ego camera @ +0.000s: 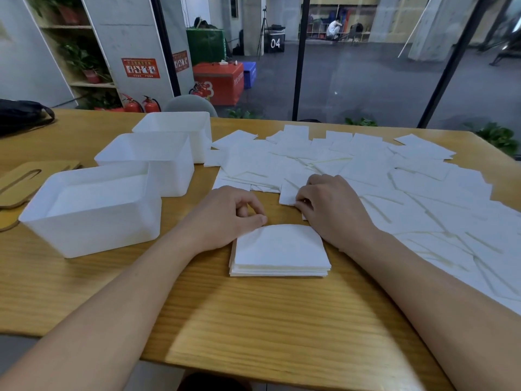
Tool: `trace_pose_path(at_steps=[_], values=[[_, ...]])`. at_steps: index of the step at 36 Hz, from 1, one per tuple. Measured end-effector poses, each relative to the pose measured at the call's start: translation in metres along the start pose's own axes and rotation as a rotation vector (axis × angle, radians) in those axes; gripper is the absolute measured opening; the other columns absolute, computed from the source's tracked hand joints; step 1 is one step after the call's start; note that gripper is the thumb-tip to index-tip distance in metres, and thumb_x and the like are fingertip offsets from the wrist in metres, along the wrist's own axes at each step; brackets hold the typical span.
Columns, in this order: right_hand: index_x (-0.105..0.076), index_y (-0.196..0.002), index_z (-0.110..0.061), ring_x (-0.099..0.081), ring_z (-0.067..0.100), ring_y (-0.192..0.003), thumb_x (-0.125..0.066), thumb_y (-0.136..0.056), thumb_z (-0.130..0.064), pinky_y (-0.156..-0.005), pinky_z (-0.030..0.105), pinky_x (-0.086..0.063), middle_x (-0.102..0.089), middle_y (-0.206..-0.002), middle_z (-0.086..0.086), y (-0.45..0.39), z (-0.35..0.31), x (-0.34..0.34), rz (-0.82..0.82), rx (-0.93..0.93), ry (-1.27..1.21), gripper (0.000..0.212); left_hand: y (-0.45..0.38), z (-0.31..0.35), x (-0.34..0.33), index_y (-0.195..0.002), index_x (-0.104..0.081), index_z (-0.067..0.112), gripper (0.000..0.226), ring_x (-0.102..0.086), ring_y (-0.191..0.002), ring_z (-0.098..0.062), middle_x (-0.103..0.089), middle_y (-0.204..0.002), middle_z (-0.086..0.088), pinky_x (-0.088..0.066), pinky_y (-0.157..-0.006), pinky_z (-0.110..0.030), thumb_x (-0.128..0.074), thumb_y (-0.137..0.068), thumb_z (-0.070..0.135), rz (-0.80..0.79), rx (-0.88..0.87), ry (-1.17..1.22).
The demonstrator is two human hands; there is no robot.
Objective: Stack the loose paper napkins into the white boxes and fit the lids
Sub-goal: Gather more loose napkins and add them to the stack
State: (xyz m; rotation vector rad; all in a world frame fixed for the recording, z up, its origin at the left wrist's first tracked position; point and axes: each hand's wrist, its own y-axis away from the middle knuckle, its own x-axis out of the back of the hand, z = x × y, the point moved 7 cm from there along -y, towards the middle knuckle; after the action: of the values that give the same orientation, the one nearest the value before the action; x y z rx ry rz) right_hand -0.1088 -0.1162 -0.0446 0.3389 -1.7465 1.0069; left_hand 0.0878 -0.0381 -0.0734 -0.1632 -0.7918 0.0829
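Note:
A neat stack of white paper napkins lies on the wooden table in front of me. My left hand rests at the stack's upper left corner, fingers curled, thumb on the top napkin. My right hand pinches the near edge of a loose napkin just beyond the stack. Many loose napkins cover the right half of the table. Three open white boxes stand in a row at left: the near box holds napkins, then the middle box and the far box.
Flat wooden lids lie at the table's left edge, and a black bag sits at the far left corner. A grey chair back shows behind the table. Glass panels and a hall lie beyond.

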Motion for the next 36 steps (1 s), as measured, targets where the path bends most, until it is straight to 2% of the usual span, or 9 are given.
trace_pose_path(at_steps=[7,12,18,20,24,32,36], values=[[-0.082,-0.098,-0.014,-0.061,0.021,-0.088,-0.07,-0.104,-0.02,-0.079,0.036,-0.047,-0.066,-0.094,-0.001,0.0,0.005,0.005,0.019,-0.06,-0.135,0.015,0.0,0.0,0.0,-0.093,-0.079,0.04,0.006,-0.054,-0.055,-0.001,-0.066,-0.064,0.006,-0.043,-0.058,-0.01,-0.083,-0.095,0.044,-0.002,0.005,-0.003],[-0.082,-0.099,-0.014,-0.062,0.022,-0.089,-0.077,-0.101,-0.028,-0.081,0.04,-0.05,-0.066,-0.096,-0.001,0.0,0.004,0.01,0.068,-0.064,-0.162,0.015,0.0,0.001,0.001,-0.093,-0.079,0.04,0.006,-0.055,-0.056,-0.001,-0.069,-0.068,0.003,-0.044,-0.059,-0.011,-0.083,-0.095,0.044,0.005,0.001,-0.009],[-0.083,-0.109,-0.012,-0.065,0.026,-0.098,-0.084,-0.095,-0.035,-0.089,0.047,-0.052,-0.072,-0.106,0.003,-0.004,-0.014,0.001,0.037,0.001,-0.136,0.028,0.0,0.002,0.0,-0.092,-0.079,0.04,0.006,-0.056,-0.056,-0.002,-0.069,-0.066,0.005,-0.043,-0.059,-0.011,-0.083,-0.095,0.042,0.009,-0.002,-0.015],[-0.084,-0.107,-0.011,-0.065,0.026,-0.097,-0.082,-0.096,-0.031,-0.089,0.047,-0.051,-0.072,-0.105,0.004,-0.009,-0.014,0.0,0.054,0.0,-0.132,0.023,-0.001,0.001,0.001,-0.092,-0.079,0.04,0.006,-0.056,-0.056,-0.002,-0.069,-0.066,0.005,-0.044,-0.06,-0.011,-0.083,-0.095,0.04,0.008,-0.001,-0.01],[-0.084,-0.091,-0.013,-0.062,0.021,-0.085,-0.075,-0.099,-0.022,-0.082,0.044,-0.051,-0.069,-0.087,0.002,-0.012,-0.012,-0.005,0.026,-0.005,-0.151,0.015,-0.001,-0.001,0.001,-0.092,-0.079,0.041,0.006,-0.056,-0.055,-0.002,-0.069,-0.066,0.004,-0.044,-0.06,-0.011,-0.084,-0.095,0.039,0.006,-0.003,-0.002],[-0.082,-0.09,-0.016,-0.061,0.019,-0.082,-0.071,-0.101,-0.017,-0.079,0.033,-0.042,-0.066,-0.088,-0.002,-0.013,-0.007,-0.013,-0.001,-0.03,-0.186,0.016,-0.001,-0.001,0.001,-0.093,-0.079,0.039,0.005,-0.057,-0.057,-0.001,-0.07,-0.067,0.004,-0.042,-0.057,-0.009,-0.084,-0.095,0.04,-0.004,0.005,-0.012],[-0.079,-0.088,-0.017,-0.058,0.014,-0.08,-0.069,-0.101,-0.016,-0.078,0.033,-0.045,-0.064,-0.087,-0.004,-0.011,-0.006,-0.012,0.012,-0.041,-0.229,0.017,-0.001,-0.003,0.004,-0.093,-0.079,0.042,0.005,-0.063,-0.066,-0.002,-0.073,-0.075,0.01,-0.046,-0.061,-0.012,-0.084,-0.094,0.044,0.025,0.021,-0.034]])
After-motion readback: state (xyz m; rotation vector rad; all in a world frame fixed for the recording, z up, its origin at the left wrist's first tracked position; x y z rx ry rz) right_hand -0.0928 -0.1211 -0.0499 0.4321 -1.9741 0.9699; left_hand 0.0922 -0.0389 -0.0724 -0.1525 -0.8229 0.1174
